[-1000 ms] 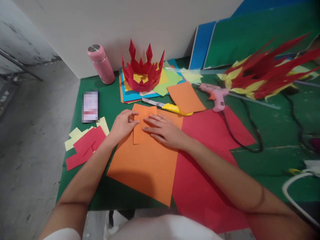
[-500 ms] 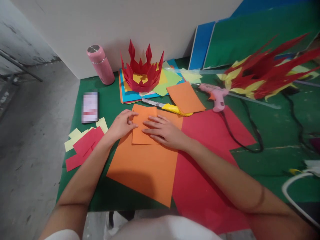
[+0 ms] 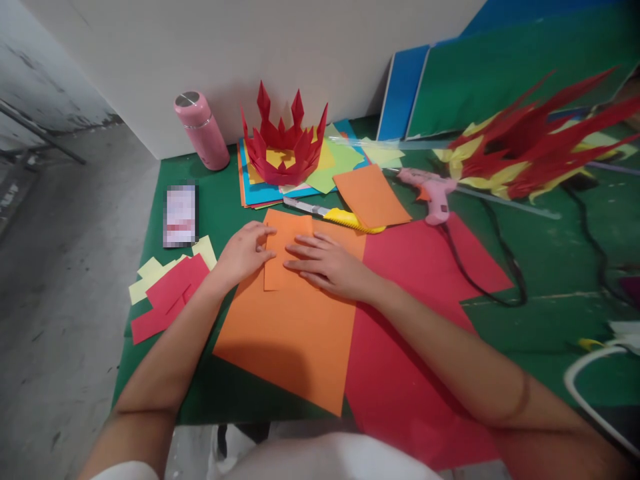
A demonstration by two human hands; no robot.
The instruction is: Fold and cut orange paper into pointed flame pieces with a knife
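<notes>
Left hand (image 3: 246, 252): fingertips at left edge of small orange piece (image 3: 285, 267); thumb and index slightly apart, narrow grip. Can't tell if the edge is pinched. Right hand (image 3: 333, 267): palm down on right part of same piece, fingers extended, slightly spread, no closed grip. Small orange piece lies flat on large orange sheet (image 3: 287, 333), near its far edge. Large sheet sits partly over red paper (image 3: 415, 373), right side.

Beyond the hands: cutter (image 3: 345, 215), yellow handle, partly over by folded orange paper (image 3: 373, 195). Pink glue gun (image 3: 434, 193) just right of that. Red paper crown (image 3: 284, 157) upright on colored paper stack (image 3: 265, 195). Left side: pink bottle (image 3: 204, 133), phone (image 3: 180, 215), red scraps (image 3: 175, 287). All on green tabletop (image 3: 200, 403).
</notes>
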